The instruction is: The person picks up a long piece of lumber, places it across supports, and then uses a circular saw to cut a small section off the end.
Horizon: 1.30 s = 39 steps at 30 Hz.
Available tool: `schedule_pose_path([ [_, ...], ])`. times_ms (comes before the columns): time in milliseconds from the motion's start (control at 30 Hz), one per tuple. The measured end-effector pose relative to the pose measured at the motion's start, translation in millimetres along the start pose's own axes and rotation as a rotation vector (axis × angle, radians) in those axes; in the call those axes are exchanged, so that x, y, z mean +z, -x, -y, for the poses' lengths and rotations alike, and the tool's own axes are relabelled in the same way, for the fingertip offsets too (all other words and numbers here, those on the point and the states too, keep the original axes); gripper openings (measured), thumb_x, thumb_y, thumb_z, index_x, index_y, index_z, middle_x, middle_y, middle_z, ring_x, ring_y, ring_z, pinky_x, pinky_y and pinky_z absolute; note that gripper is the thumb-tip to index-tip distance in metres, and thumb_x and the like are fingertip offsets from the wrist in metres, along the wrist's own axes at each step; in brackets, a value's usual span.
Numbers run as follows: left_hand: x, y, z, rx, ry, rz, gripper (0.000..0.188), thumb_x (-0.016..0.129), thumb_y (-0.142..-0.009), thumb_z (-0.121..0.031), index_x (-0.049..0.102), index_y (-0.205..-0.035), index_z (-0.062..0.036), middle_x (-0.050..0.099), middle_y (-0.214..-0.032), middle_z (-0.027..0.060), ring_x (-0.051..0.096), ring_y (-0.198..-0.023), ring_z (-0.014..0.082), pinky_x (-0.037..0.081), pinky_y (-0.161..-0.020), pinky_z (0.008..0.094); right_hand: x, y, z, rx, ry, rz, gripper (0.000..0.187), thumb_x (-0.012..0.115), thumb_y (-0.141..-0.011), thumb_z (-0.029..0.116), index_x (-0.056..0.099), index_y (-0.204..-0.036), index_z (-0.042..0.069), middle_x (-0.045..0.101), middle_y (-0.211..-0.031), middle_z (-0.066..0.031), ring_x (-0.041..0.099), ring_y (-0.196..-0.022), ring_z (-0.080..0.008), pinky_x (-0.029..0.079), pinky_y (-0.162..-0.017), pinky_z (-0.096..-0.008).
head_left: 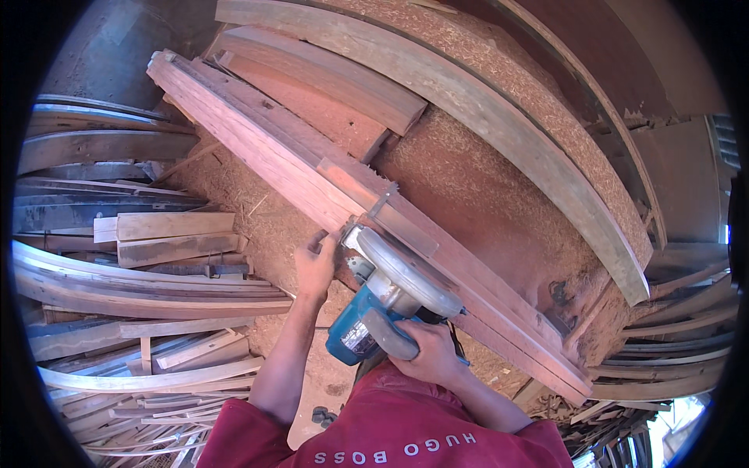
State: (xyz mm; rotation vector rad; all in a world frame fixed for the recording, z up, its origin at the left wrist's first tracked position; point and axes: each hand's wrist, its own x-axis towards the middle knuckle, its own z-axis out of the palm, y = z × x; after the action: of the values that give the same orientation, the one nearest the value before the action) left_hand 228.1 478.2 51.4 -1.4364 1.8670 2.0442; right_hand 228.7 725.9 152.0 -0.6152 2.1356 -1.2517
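Note:
A teal and grey circular saw (399, 269) rests on a long reddish board (265, 152) that runs diagonally from far left to near right. My right hand (427, 349) is wrapped round the saw's rear handle. At the saw's front left corner is my left hand (314, 267), its bent fingers at the edge of the saw's base, beside the board's near edge; the fingertips are partly hidden. A metal guide bar (380, 203) sticks out across the board ahead of the saw. The blade's cutting edge is mostly hidden.
Shorter thick timber pieces (335, 78) lie beyond the board. Farther back curves a long beam (468, 101) with sawdust (538, 101) behind it. Stacked planks (156, 292) fill the left side, and more curved boards (679, 351) lie at the right. Sawdust covers the ground.

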Motion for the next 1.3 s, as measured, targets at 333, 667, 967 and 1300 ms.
schedule_pose_path([
  [333,-7.6,-12.1,-5.9,-0.003,0.009,-0.005,0.044,0.068,-0.093,-0.022,0.064,-0.118,0.0138,0.066,-0.084,0.0031,0.055,-0.067,0.0062,0.044,-0.057,0.0224,5.3,-14.3,6.1,0.0,-0.008,-0.002,0.04,0.078,-0.074,0.02,0.068,-0.108,0.005,0.073,-0.104,-0.0135,0.071,-0.09,-0.0324,0.057,-0.078,-0.0416],
  [667,-16.8,-21.7,-14.4,-0.013,-0.035,-0.019,0.044,0.067,-0.093,-0.023,0.064,-0.118,0.0139,0.067,-0.088,0.0047,0.057,-0.071,0.0077,0.046,-0.06,0.0239,14.0,-23.7,7.4,0.001,0.022,0.006,0.044,0.079,-0.073,0.023,0.067,-0.111,0.006,0.073,-0.105,-0.0136,0.071,-0.091,-0.032,0.057,-0.077,-0.0424],
  [967,-24.5,-27.5,-22.7,-0.006,0.025,-0.007,0.039,0.068,-0.093,-0.021,0.065,-0.114,0.0125,0.062,-0.079,-0.0002,0.051,-0.063,0.0045,0.04,-0.053,0.0218,18.2,-34.9,15.0,0.032,0.003,0.048,0.045,0.08,-0.072,0.022,0.067,-0.111,0.006,0.072,-0.106,-0.014,0.071,-0.091,-0.0317,0.056,-0.078,-0.0417],
  [1300,-30.9,-35.1,-32.3,0.017,-0.016,-0.046,0.041,0.067,-0.093,-0.021,0.065,-0.116,0.0128,0.064,-0.081,0.0015,0.052,-0.063,0.0048,0.039,-0.053,0.0215,24.3,-48.4,22.5,-0.028,0.006,0.011,0.043,0.082,-0.068,0.014,0.068,-0.105,-0.003,0.072,-0.099,-0.0201,0.073,-0.087,-0.0337,0.058,-0.078,-0.0374],
])
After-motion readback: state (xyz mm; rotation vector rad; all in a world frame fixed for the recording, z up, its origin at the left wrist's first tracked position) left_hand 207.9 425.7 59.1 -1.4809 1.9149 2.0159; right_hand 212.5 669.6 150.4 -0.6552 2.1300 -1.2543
